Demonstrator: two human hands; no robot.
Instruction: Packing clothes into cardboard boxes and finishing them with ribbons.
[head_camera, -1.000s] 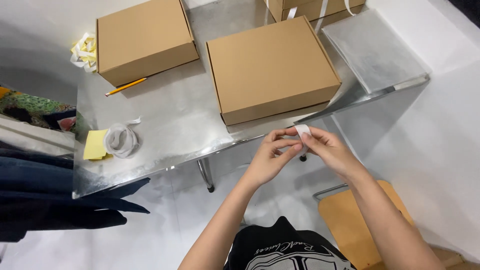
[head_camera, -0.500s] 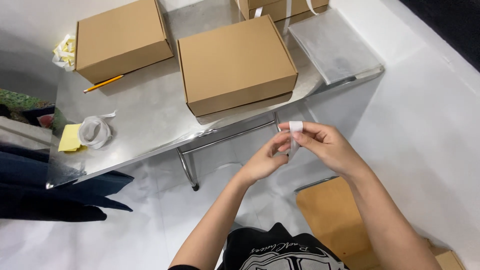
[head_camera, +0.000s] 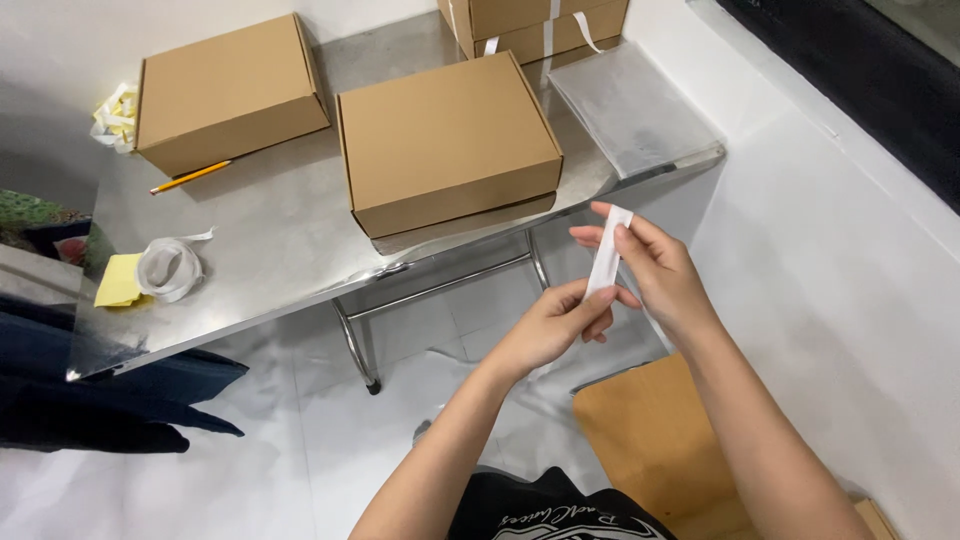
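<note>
Both hands pinch a narrow white paper strip (head_camera: 604, 264), held near the viewer, off the near edge of the steel table (head_camera: 280, 250). Right hand (head_camera: 655, 272) grips its upper end; left hand (head_camera: 550, 325) grips the lower end. Closed brown cardboard box (head_camera: 447, 140) sits on the table, far-left of the strip.

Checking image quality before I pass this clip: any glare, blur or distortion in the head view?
Head view: sharp on both hands, left hand and right hand, pinching a white strip; the steel table shows soft glare and reflections; the white floor looks washed out; wide-angle bending tilts the cardboard boxes at the frame edges.
</note>
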